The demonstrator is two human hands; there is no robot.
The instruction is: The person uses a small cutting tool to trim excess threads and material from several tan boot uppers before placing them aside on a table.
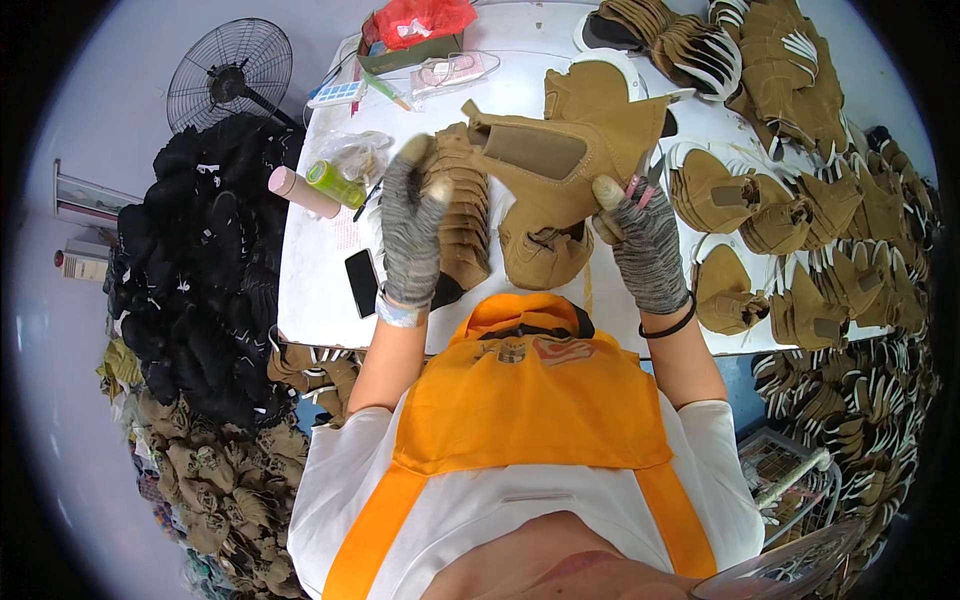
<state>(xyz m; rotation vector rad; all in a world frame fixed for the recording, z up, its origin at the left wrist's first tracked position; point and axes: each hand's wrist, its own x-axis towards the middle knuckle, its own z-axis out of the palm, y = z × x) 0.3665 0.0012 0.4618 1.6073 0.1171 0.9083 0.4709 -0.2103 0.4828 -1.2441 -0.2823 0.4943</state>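
Note:
Both my hands wear grey knitted gloves and hold up a tan suede shoe upper [560, 160] over the white table [310, 270]. My left hand [412, 225] grips its left edge with the fingers raised. My right hand [645, 245] pinches its right side and also holds small pink-handled snips [645, 180]. A row of stacked tan uppers [462, 215] lies under the left hand, and another tan upper [545, 255] rests on the table just below the held one.
Many tan uppers with white soles [800, 220] cover the table's right side and spill off its edge. A black phone [361, 282], a green bottle [334, 183], a pink tube [303, 192] and a red-bagged box [415, 35] sit left and back. Black pieces [200, 270] and a fan [228, 75] stand left.

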